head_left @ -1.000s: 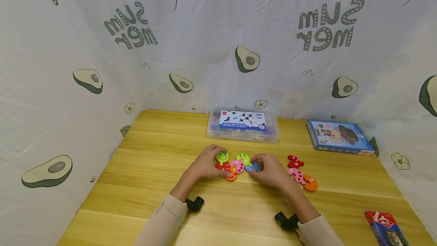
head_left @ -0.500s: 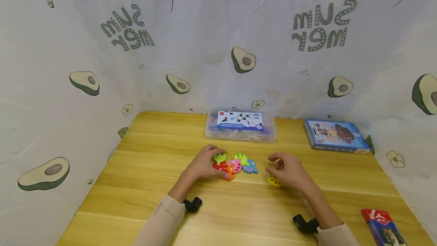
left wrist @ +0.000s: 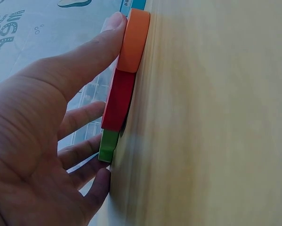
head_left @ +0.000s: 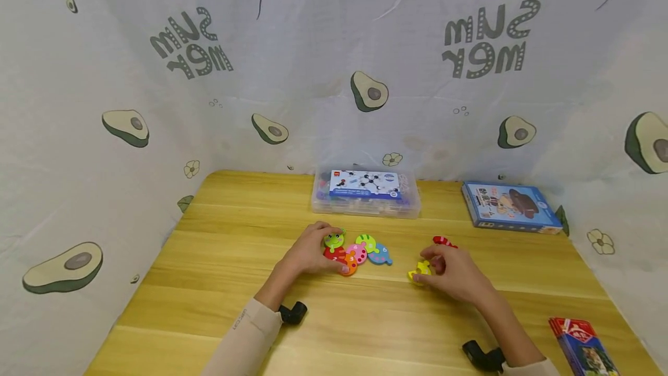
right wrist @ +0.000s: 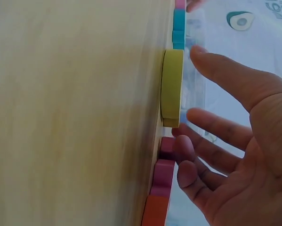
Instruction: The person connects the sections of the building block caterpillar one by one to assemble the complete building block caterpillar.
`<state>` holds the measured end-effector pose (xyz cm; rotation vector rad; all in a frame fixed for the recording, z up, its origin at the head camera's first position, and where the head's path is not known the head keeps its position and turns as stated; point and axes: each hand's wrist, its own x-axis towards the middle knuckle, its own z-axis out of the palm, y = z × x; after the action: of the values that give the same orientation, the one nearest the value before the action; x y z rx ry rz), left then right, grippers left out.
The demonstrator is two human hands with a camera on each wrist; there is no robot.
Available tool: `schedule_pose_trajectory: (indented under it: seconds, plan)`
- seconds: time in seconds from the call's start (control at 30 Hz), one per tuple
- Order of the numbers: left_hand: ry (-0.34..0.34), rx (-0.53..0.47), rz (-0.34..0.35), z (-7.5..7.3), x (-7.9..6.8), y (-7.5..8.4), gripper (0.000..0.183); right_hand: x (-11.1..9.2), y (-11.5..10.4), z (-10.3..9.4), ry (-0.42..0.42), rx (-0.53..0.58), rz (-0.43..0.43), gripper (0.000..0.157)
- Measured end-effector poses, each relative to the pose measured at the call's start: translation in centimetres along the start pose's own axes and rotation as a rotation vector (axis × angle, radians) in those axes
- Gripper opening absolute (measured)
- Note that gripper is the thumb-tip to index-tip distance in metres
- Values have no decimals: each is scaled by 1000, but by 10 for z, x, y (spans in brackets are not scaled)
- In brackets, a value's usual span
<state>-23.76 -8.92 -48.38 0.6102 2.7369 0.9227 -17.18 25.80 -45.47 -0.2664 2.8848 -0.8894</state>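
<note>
A numbered caterpillar puzzle lies on the wooden table. Its green smiling head (head_left: 334,241) joins a red piece, an orange piece (head_left: 348,267), a pink piece (head_left: 356,252), a green piece and a blue piece (head_left: 380,255). My left hand (head_left: 307,251) holds the head end, thumb on the orange piece and fingers around the head's far side. Right of the chain lies a loose yellow piece (head_left: 423,268). My right hand (head_left: 456,271) hovers around it, thumb and index finger spread; the right wrist view shows the thumb apart from the yellow piece (right wrist: 172,87).
Under and behind the right hand lie a red piece (head_left: 442,241), a pink piece (right wrist: 162,176) and an orange piece (right wrist: 155,212). A clear plastic case (head_left: 365,208) and a blue box (head_left: 511,208) stand at the back. A red-and-blue pack (head_left: 584,346) lies front right.
My right hand has let go of the blue piece and moved right to the yellow piece. The left hand keeps its place at the head end. The head view has shifted slightly.
</note>
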Motion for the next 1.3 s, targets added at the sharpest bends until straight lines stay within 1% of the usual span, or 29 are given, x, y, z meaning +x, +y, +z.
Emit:
schedule_pose_trajectory:
  seconds: [0.1,0.2,0.33,0.57,0.77,1.03,1.3]
  plan:
    - [1,-1,1,1,0,-1,85,-1,0,2,-27,-27,7,64]
    - [0,-1,4,1,0,-1,85,0,0,3,-51,-68,-3,65]
    - [-1,-4,5,1,0,-1,86,2,-1,4,-59,-98,-35,59]
    - [-12,-3,-15,1,-1,1,85,7,-7,7,-59,-82,-89,47]
    - [-8,-3,-1,-1,-1,1,86,11,-11,8,-37,-81,-117,47]
    - [-8,9,-12,-2,0,1,86,13,-9,9,-40,-71,-91,49]
    - [29,16,-9,0,1,-4,87,19,-23,15,45,-37,-83,47]
